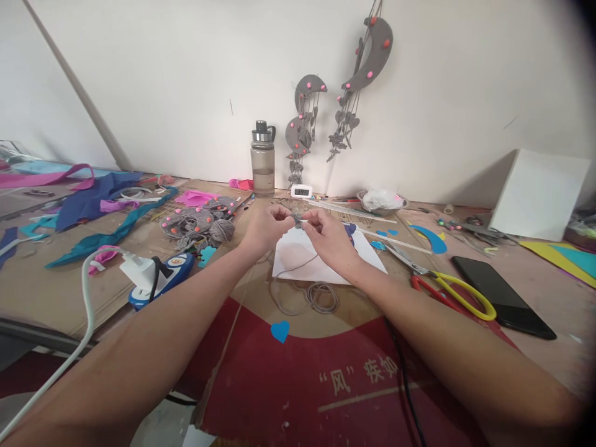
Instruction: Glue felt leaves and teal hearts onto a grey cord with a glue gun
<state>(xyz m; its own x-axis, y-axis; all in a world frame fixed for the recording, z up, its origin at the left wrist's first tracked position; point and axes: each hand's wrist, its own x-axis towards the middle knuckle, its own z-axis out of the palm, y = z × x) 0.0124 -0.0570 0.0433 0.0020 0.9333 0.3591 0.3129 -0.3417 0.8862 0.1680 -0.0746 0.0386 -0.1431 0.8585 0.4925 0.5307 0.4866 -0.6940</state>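
My left hand (269, 228) and my right hand (329, 241) meet over a white paper sheet (288, 261). Thumbs and fingertips of both pinch a small grey piece (298, 218), mostly hidden by the fingers; a bit of white shows beside it. A thin grey cord (322, 298) lies loosely coiled on the cardboard below, one strand rising over the paper toward my right hand. A blue paper heart (280, 331) rests nearer to me. Just beyond my right hand, a dark blue object (350, 231) is partly covered.
Scissors (437, 282) and a black phone (503, 297) lie at right. Left are a blue power strip (162, 279) with a white cable and grey felt pieces with pink dots (198, 222). A bottle (263, 160) and small clock (302, 191) stand behind; moon ornaments (372, 56) hang above.
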